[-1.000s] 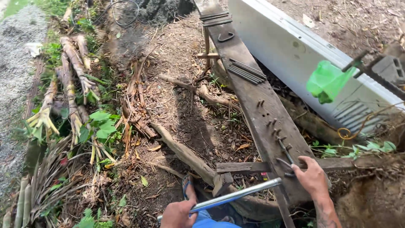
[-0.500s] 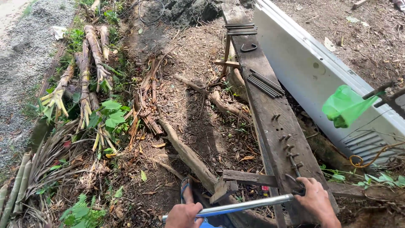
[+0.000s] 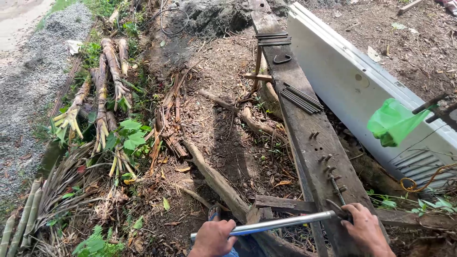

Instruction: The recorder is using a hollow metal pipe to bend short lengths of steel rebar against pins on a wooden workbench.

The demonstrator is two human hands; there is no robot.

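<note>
Beside a white panel [image 3: 342, 81] (green bag [image 3: 392, 123] near), both hands grip a pipe [image 3: 281, 223].

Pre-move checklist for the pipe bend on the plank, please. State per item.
1. Left hand gripping metal pipe: ok.
2. Right hand at pipe's far end on the wooden plank: ok.
3. Rod seated between the bending pegs: cannot tell, hand covers the joint.
4. Pipe's sweep free of the loose rod bundle: ok, it lies farther up the plank.
5. Plank firmly supported: cannot tell.
6. Hand protection: not ok, both bare.
</note>
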